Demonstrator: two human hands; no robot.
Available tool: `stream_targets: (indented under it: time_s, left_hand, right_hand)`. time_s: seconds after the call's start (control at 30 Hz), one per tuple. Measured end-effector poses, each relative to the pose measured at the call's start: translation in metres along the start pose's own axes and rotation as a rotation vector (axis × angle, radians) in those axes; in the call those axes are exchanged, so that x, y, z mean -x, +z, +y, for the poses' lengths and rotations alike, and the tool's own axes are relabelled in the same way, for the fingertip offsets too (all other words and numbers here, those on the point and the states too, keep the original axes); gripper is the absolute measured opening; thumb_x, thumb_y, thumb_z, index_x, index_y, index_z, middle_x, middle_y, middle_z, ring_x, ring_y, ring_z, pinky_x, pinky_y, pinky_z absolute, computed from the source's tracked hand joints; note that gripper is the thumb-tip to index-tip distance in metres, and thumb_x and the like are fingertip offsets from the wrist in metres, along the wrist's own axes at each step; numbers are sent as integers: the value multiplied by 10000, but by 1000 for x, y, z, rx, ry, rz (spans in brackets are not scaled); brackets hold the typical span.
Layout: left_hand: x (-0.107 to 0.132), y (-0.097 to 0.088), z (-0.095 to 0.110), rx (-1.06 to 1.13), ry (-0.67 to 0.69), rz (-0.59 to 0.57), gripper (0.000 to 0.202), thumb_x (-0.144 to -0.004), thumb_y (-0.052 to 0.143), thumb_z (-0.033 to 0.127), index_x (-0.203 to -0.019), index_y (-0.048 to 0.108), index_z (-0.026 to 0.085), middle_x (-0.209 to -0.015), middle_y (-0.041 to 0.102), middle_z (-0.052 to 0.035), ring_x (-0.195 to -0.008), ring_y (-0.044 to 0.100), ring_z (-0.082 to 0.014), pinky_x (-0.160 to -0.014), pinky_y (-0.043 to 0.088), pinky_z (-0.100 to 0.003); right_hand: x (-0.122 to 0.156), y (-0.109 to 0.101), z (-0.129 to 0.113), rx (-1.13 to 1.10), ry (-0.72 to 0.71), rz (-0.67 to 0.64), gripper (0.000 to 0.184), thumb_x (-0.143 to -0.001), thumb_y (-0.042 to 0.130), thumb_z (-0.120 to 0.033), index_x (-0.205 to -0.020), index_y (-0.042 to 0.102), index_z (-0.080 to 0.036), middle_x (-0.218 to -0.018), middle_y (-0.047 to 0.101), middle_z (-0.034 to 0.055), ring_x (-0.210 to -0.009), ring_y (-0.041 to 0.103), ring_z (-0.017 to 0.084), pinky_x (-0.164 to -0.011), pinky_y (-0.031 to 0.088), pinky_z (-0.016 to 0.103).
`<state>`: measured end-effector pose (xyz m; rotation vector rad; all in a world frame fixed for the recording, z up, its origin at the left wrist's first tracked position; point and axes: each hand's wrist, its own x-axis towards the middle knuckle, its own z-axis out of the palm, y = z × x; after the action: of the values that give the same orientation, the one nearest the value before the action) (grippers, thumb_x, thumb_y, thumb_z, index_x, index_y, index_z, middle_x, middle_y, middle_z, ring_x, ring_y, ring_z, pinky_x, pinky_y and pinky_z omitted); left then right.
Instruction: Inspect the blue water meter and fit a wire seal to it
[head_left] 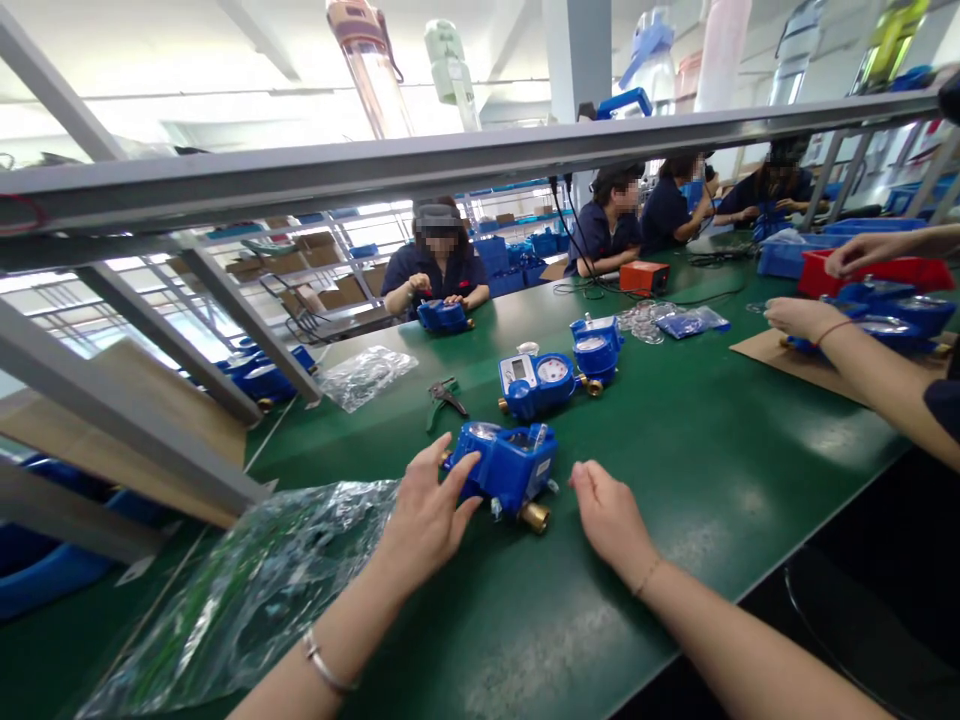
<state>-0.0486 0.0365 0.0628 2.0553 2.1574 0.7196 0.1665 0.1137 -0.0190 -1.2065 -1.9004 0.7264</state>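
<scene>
A blue water meter (508, 468) with brass fittings lies on the green table (675, 470) in front of me. My left hand (427, 515) touches its left side with fingers spread, not wrapped around it. Just right of the meter rests my right hand (611, 515), fingers loosely curled, holding nothing. Two more blue meters, a near one (536, 383) and a farther one (598, 348), stand farther back.
A clear plastic bag (247, 590) lies at my left, another bag (365, 375) and pliers (444, 397) farther back. A co-worker's arm (862, 365) reaches in from the right over cardboard (795, 362). Other people sit across the table. A metal frame rail (450, 165) crosses overhead.
</scene>
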Motion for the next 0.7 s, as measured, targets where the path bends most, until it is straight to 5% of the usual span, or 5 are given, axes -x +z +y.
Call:
stream_targets:
  time_s: [0.07,0.13,0.27,0.37,0.7]
  left_hand:
    - [-12,-1,-10,-230,268,-48,604,-746,613,171,-1313,431,270,-1516,104,-92,-1374,44,-365,-1082,29,-586]
    - [-29,4,-18,-354,430,-109,770,-682,651,103,-1371,349,268,-1512,127,-117,-1366,26,-401,-1044,30,-657]
    - [-59,9,-21,-275,469,-152,789,-655,706,182,-1358,349,202,-1348,428,-122,-1283,259,-354,-1052,256,-539]
    - [-63,6,-19,-203,480,-135,647,-708,662,191,-1301,403,200,-1244,510,-101,-1189,371,-302,-1013,350,-461]
    - [36,8,-11,237,212,298,834,-702,713,474,-1337,223,246,-1243,461,-149,-1066,547,-296,-823,521,-403]
  right_hand:
    - [-15,-11,23,47,16,48,340,-983,269,-355,-849,525,-175,-708,588,33,-664,552,168,-581,293,250]
    - [-26,-14,40,91,23,67,273,-970,315,-321,-890,521,-160,-761,599,60,-717,561,189,-600,291,260]
    - [-30,-8,54,142,2,40,194,-947,378,-254,-882,531,-156,-769,616,61,-718,578,184,-611,291,263]
    - [-28,-5,55,164,-8,26,172,-947,388,-241,-890,532,-166,-778,627,50,-715,588,174,-607,287,261]
    - [-26,-2,60,205,-8,-62,178,-946,388,-284,-874,526,-197,-760,635,24,-682,583,168,-566,255,260]
